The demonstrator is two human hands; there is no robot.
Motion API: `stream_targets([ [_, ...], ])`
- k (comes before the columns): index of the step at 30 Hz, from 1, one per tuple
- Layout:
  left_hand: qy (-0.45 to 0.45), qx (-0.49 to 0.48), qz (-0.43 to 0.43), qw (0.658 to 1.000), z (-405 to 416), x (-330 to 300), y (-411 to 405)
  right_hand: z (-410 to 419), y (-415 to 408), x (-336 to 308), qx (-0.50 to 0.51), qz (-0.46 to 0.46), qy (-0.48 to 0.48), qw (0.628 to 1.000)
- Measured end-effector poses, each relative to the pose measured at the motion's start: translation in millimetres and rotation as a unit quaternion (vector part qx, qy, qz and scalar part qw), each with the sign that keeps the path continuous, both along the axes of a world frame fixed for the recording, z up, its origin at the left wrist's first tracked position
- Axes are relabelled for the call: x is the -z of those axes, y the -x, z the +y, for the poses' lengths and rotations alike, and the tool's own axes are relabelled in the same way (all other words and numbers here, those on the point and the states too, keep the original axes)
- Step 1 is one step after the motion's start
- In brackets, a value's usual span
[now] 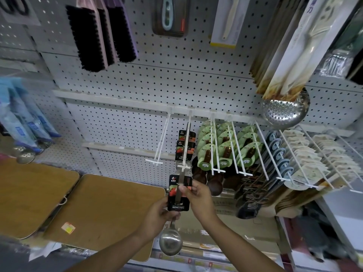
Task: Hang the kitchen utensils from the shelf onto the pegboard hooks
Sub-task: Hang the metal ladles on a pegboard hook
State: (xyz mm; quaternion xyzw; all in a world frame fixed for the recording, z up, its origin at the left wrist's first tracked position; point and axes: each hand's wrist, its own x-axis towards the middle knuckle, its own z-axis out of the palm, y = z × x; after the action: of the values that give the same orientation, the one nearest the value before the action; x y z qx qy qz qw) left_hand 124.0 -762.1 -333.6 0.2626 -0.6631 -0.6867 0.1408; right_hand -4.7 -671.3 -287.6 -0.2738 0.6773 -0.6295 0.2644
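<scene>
A steel ladle with a black printed card on its handle hangs bowl-down in both my hands. My left hand grips the handle just below the card. My right hand pinches the top of the card, right under the tip of a white pegboard hook. Two more ladles with the same black cards hang on that hook. The hook to its left is bare.
To the right, hooks carry green-carded wooden spoons, blue utensils and beige-carded items. A steel skimmer hangs above them. Wooden boards lie on the shelf at the lower left. Brushes hang at the top.
</scene>
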Motion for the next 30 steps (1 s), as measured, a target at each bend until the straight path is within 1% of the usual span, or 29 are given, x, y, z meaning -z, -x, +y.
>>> stream_targets([
  [6,0.001,0.007,-0.011,1.0,-16.5,8.1,17.2,-13.3,11.4,2.0,0.014,0.017,-0.011,1.0],
  [14,0.047,0.006,-0.014,0.999,-39.8,8.7,42.0,-36.8,29.2,5.5,0.058,0.038,-0.036,0.997],
  [17,0.05,0.009,-0.023,0.998,-48.5,5.7,47.0,-44.2,36.2,8.3,0.064,0.046,-0.047,0.996],
  [21,0.092,0.028,-0.025,0.995,-57.9,3.4,53.3,-52.5,43.6,8.0,0.073,0.03,-0.052,0.996],
  [27,0.107,0.025,-0.03,0.994,-61.0,-1.9,60.1,-57.0,49.8,10.9,0.059,0.023,-0.055,0.997],
  [29,0.112,0.023,-0.044,0.992,-60.5,-2.5,61.9,-56.7,50.3,9.8,0.05,0.021,-0.065,0.996],
  [30,0.13,0.03,-0.065,0.989,-60.3,-3.6,61.3,-56.7,50.5,8.2,0.045,0.022,-0.075,0.996],
])
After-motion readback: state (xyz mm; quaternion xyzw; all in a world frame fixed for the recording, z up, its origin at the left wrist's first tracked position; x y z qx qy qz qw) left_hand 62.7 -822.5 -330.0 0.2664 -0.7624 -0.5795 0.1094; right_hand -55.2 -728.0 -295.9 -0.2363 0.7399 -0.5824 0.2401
